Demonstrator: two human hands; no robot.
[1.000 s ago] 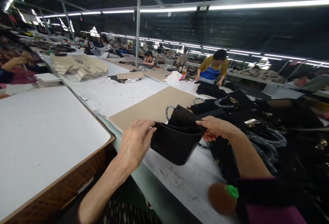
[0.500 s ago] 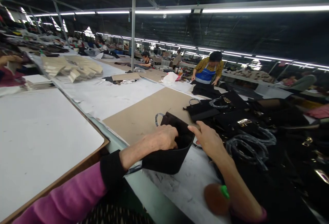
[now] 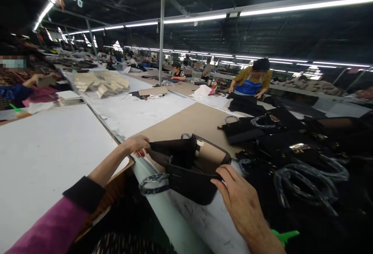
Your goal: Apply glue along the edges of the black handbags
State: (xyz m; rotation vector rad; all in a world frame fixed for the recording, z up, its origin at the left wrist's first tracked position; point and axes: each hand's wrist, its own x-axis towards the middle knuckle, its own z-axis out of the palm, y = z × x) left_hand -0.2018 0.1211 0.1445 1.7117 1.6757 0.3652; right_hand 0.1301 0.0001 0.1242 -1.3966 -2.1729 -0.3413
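While the left hand [image 3: 136, 145] pinches the raised dark panel at one end of an open black bag [image 3: 192, 184], the right hand [image 3: 243, 199] has its thumb and fingers closed on the near rim at the other end, in the head view. The bag sits between the two hands at the near edge of the desk [image 3: 140, 110], its mouth up and a tan inner face [image 3: 208, 156] showing on the far side. One handle [image 3: 154, 184] in clear wrap sticks out toward the left; another loop [image 3: 185, 135] peeks up behind. Just beyond lies a brown sheet [image 3: 180, 121]. To the right is a pile of black bags [image 3: 314, 184] with wrapped handles and gold-coloured metal fittings, and a green nozzle [image 3: 285, 236] shows beside the right wrist. A white board [image 3: 58, 160] fills the left side; across the desk, a person in a blue apron [image 3: 247, 87] handles black pieces [image 3: 247, 104].
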